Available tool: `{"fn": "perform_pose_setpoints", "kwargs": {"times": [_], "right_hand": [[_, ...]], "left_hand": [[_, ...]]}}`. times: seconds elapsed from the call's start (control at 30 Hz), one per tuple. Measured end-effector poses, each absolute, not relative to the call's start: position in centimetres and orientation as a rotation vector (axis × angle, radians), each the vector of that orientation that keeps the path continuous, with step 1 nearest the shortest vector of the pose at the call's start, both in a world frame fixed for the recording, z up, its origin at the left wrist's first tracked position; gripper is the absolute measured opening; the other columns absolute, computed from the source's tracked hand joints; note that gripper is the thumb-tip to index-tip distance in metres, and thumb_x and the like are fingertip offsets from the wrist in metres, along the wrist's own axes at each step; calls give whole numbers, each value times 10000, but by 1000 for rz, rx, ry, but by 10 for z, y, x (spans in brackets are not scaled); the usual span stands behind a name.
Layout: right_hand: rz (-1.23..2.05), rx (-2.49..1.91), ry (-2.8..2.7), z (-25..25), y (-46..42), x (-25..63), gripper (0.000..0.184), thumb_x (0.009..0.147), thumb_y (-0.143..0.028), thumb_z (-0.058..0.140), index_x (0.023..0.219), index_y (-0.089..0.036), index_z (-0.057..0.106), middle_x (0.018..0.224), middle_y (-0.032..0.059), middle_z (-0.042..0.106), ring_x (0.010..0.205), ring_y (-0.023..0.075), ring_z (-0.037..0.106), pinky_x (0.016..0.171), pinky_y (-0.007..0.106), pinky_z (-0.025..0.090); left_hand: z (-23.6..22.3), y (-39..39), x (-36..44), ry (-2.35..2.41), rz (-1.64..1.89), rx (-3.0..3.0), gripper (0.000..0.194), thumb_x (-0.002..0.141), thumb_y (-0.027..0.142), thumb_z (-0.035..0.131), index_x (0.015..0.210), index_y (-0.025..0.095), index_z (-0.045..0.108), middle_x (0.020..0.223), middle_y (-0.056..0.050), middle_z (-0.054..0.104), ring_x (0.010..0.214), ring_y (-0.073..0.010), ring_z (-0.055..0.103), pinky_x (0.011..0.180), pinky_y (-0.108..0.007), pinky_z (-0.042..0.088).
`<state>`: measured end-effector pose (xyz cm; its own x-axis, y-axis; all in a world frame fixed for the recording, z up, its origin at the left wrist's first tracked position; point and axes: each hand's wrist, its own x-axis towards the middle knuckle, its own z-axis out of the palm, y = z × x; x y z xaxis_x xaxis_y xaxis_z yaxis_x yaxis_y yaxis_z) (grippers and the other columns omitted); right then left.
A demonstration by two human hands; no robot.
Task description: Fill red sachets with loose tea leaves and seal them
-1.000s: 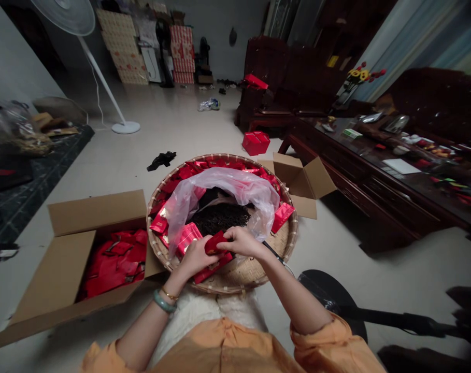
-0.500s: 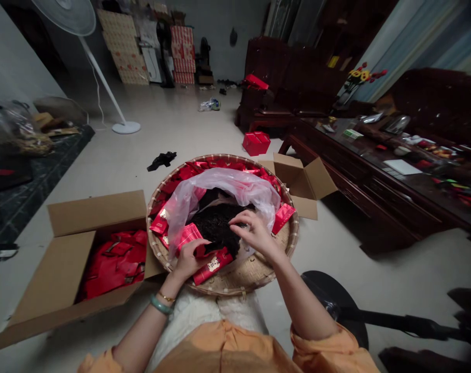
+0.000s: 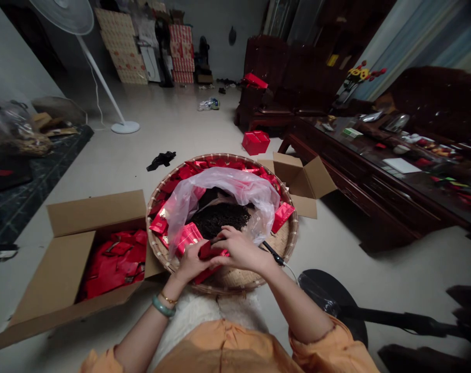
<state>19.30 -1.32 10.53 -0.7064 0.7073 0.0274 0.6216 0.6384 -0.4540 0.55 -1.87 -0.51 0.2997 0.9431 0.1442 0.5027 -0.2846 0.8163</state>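
Note:
A round woven bamboo tray [image 3: 239, 277] lies on the floor in front of me, holding many red foil packets along its inside edge. In its middle, a clear plastic bag [image 3: 219, 189] gapes around dark loose tea leaves [image 3: 219, 217]. My left hand [image 3: 190, 262] and my right hand [image 3: 239, 249] both pinch a small red foil packet [image 3: 206, 250] above the tray. Beside my right hand lies a black-handled tool [image 3: 272, 253] with a thin cord. A jade bangle and a gold bracelet circle my left wrist.
To the left, an open cardboard box [image 3: 95, 212] holds red packets. Another open carton [image 3: 301, 178] stands behind the tray's right edge. A red box [image 3: 255, 142] sits on the tiled floor. A dark wooden table [image 3: 375, 176] runs along the right, and a round black base [image 3: 328, 295] lies at lower right.
My right hand has come out of the tea leaves and joined my left hand on the red packet. The black-handled tool now shows beside my right hand.

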Motion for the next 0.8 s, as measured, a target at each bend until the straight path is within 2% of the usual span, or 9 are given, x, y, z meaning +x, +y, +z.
{"fn": "perform_pose_setpoints", "kwargs": {"times": [0.2,0.37,0.47,0.6,0.7,0.8], "right_hand": [[580,-1138,-2572,106,-12,195,277,812,-407,596,1013,-239,686,1060,81,586,1140,248,418,945,374,379],[774,-1043,-2484,93,-3,199,197,852,-337,559,893,-213,706,959,56,618,972,179,521,887,310,395],[824,-1148,-2243,90,-1,203,222,876,-343,518,917,-190,675,945,48,625,883,146,557,801,264,414],[673,-1459,-2066,85,-2,194,365,822,-484,547,1031,-188,591,922,47,630,758,143,565,643,237,385],[544,-1603,-2178,76,0,183,395,814,-568,507,800,-192,625,738,34,631,656,141,541,566,237,301],[470,-1624,-2209,66,5,179,458,848,-556,462,607,-184,581,602,19,586,560,115,477,527,246,227]], "left_hand": [[-5,-20,16,1296,792,1783,401,626,406,691,916,149,590,748,6,624,676,-146,543,628,-243,446],[9,-25,29,1158,788,1549,367,622,354,698,902,138,598,790,-14,646,708,-153,567,639,-246,461],[20,-27,34,1156,809,1421,394,588,341,724,897,131,599,826,-26,656,748,-165,585,693,-271,474],[26,-27,42,1217,754,1383,362,572,310,733,857,123,610,800,-36,665,738,-183,598,684,-289,476],[21,-27,47,1286,694,1412,338,551,292,747,812,120,620,750,-42,666,703,-192,599,649,-290,473],[14,-27,49,1314,691,1420,367,539,349,764,790,126,618,706,-33,656,675,-193,594,619,-287,467]]}}
